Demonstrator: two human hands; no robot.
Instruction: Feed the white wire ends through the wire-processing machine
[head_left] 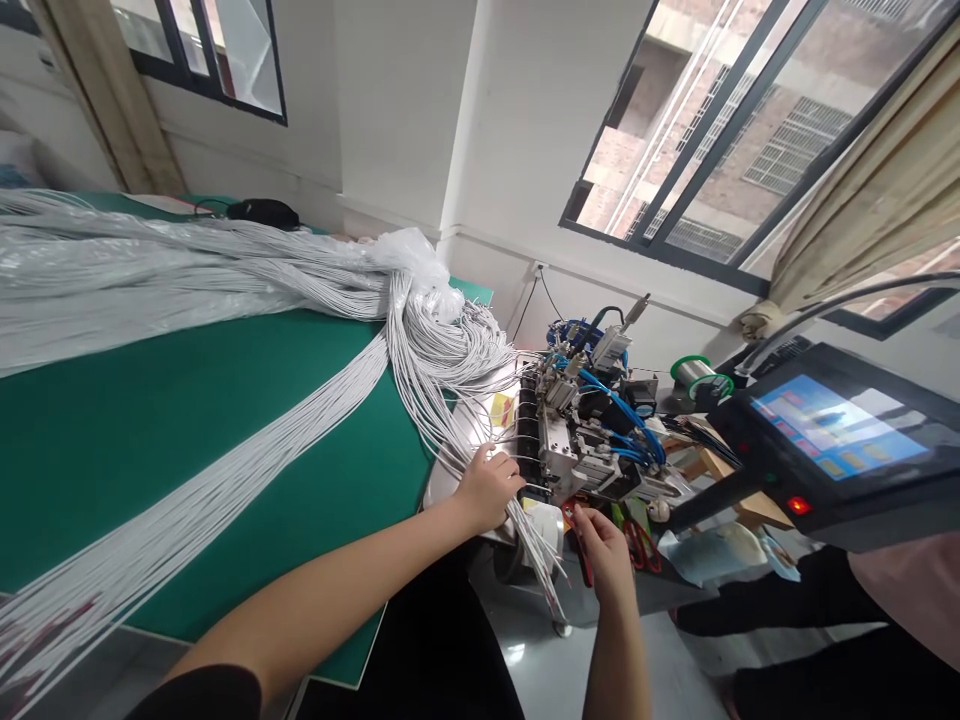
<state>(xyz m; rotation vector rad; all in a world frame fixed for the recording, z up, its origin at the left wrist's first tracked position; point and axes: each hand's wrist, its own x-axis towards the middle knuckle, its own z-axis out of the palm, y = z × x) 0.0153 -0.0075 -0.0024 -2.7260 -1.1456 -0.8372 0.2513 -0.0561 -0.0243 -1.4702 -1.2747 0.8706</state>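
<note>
My left hand [487, 487] lies over a bundle of thin white cables [536, 550] at the near edge of the machine. Its fingers are curled around cables, whose loose ends hang down past the bench edge. Just right of it, my right hand [604, 545] pinches a red-handled hand tool [583, 562]; its working end is too small to make out. The bench-top machine [562, 420], with metal blocks and blue air tubes, stands directly beyond both hands. Several single cables run from the big pile [442, 340] into its dark front rail [529, 420].
A green table [225, 430] on the left bears long cable bundles and clear plastic wrap [420, 265]. To the right are a lit control screen [840, 425], a wire spool [697, 375] and red-handled scissors [643, 550]. Another person's dark-clad legs [810, 610] are at the lower right.
</note>
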